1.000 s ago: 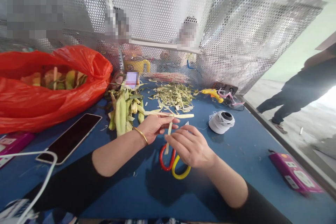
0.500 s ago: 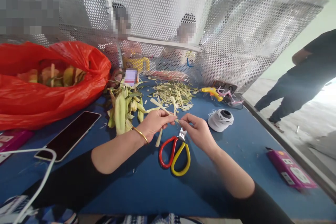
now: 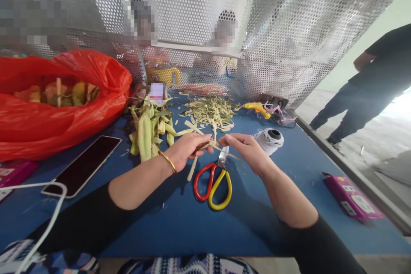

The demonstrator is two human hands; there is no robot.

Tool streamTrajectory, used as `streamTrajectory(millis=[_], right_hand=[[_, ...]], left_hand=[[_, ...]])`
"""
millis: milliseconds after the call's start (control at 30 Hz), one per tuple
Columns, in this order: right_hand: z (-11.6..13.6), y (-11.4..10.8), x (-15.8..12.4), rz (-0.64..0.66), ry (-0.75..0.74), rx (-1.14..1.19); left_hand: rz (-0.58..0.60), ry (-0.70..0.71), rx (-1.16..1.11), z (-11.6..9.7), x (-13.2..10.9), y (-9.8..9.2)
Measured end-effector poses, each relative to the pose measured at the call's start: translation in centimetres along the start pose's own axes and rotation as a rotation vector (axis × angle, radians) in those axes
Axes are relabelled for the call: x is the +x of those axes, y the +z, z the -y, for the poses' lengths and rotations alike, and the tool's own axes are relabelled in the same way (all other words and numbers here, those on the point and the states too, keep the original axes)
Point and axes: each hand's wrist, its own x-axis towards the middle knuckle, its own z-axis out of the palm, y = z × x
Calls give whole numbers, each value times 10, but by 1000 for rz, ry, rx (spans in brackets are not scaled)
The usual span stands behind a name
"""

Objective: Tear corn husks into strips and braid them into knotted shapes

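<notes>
Pinching crossed strips in the left hand, near the scissors.
Both forearms angle inward over the desk; the right hand has fingertips beside the strips, whether gripping one cannot be told.

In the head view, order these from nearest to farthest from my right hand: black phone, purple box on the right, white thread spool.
From your right hand:
1. White thread spool, just to its right.
2. Purple box, well off to the right.
3. Black phone, across on the left.
</notes>
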Motion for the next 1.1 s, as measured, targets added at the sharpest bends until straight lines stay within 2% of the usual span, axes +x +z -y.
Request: streamTrajectory(millis=[100, 200, 367, 500, 633, 667, 733, 800, 867, 933, 967, 1100], right_hand=[[-4, 10, -1, -31, 13, 154], [-8, 17, -3, -20, 44, 286], [-15, 24, -3, -102, 56, 298], [-18, 23, -2, -187, -21, 49], [-7, 16, -6, -484, -296, -410], [-4, 15, -8, -474, -365, -455], [0, 17, -11, -308, -404, -424], [-1, 21, -13, -103, -289, -297], [-5, 26, -14, 3, -111, -156], [-8, 30, -13, 11, -17, -63], [-9, 31, -13, -23, -30, -52], [-9, 33, -12, -215, -243, -130]], left_hand=[[50, -18, 77, 5, -1, 5], [40, -8, 156, 9, -3, 9], [50, 58, 241, 14, -2, 12], [71, 37, 251, 15, -3, 13], [47, -37, 252, 17, -5, 15], [51, -40, 258, 18, -6, 17], [60, -11, 289, 19, -8, 20], [75, 26, 336, 19, -10, 23], [104, 28, 368, 18, -11, 26], [130, 2, 384, 17, -12, 27], [138, -5, 390, 17, -12, 27], [173, 33, 411, 21, -9, 24]])
